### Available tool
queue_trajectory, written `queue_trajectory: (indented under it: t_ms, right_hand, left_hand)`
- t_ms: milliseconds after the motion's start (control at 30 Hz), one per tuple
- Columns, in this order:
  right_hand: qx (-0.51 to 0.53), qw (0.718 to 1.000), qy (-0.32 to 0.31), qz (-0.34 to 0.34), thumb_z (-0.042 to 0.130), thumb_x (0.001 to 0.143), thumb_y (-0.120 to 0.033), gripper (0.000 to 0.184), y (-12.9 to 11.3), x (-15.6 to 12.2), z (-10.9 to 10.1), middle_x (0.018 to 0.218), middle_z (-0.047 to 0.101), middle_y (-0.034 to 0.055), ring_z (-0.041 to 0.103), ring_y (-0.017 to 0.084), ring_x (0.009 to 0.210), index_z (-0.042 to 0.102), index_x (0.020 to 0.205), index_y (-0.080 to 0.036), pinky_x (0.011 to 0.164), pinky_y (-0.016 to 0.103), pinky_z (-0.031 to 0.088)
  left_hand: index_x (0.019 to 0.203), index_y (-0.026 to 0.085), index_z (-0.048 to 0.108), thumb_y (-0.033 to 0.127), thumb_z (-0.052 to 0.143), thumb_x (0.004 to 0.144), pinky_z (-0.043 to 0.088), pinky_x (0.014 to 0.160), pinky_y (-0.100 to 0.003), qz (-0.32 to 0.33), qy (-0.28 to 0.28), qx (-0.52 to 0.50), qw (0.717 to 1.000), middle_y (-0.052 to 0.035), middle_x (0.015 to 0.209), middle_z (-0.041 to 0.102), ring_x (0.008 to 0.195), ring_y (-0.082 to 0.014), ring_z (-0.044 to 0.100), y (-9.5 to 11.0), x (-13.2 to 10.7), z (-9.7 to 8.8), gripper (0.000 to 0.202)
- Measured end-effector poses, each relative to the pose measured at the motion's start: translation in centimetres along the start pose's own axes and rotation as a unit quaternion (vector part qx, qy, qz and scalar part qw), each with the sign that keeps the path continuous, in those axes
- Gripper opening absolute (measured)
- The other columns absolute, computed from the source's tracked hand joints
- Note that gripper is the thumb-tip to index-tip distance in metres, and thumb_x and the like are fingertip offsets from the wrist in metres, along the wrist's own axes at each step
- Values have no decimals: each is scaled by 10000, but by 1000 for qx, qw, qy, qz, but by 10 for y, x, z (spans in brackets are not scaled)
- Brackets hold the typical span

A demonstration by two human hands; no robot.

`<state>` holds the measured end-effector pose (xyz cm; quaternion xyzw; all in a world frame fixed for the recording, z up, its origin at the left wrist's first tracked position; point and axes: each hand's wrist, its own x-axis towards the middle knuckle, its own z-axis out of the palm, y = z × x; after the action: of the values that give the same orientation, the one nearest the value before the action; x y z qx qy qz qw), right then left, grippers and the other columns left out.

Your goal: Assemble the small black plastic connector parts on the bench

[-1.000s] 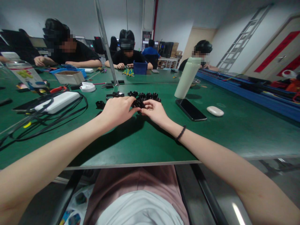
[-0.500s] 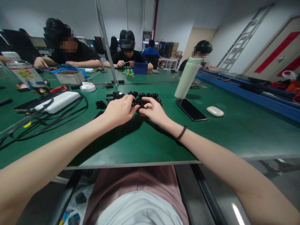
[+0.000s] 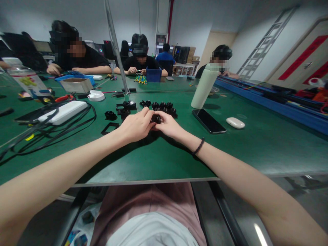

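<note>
Left of centre on the worktop [image 3: 143, 164], a flat black frame [image 3: 105, 128] lay near a black housing [image 3: 132, 105], both loose. Next were the left hand [image 3: 136, 124] and right hand [image 3: 169, 125], each grip pinching one small black part [image 3: 155, 118] between them, its handling apparently unfinished. Round black pieces [image 3: 162, 106] lay clustered just beyond, untouched; whether any was complete, I could not tell.
</note>
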<state>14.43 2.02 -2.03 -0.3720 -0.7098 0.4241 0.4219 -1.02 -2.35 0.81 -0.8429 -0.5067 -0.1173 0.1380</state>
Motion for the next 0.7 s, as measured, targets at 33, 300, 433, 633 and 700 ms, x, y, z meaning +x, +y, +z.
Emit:
queue_trajectory:
  t_ms: [33,300,433,633,700]
  right_hand:
    - [1,1000,-3,-1,621,573,-23,491,1,0,0,917,663,0,626,138,799,613,1042,-168,800,332,564]
    - [22,999,6,25,596,558,15,522,1,0,1,917,668,10,652,151,811,588,1051,-157,804,337,551]
    - [26,999,13,22,574,575,24,504,4,0,2,949,686,18,666,155,845,596,1041,-167,839,356,551]
    - [-24,999,36,-8,568,633,8,510,9,-2,2,1032,697,58,676,178,913,612,1113,-161,874,379,545]
    - [-40,998,36,-17,597,654,-19,487,9,-3,1,1054,695,66,675,187,944,618,1121,-157,882,377,544]
  left_hand:
    - [1260,142,481,346,336,961,493,664,-310,4,3,-2,1000,-150,1171,547,949,-246,637,0,0,0,389]
    - [1315,149,440,350,359,951,526,715,-352,-1,10,-71,997,-143,1198,563,963,-253,649,1,0,5,423]
    - [1306,133,428,358,363,944,513,838,-397,-8,24,-147,989,-165,1275,565,1058,-266,630,1,0,11,431]
    - [1295,124,420,425,353,939,495,798,-393,-31,14,-270,962,-130,1012,677,907,-256,665,0,1,15,471]
    - [1289,132,414,418,327,944,483,802,-387,-41,10,-316,948,-123,1020,673,901,-245,658,-2,2,17,456]
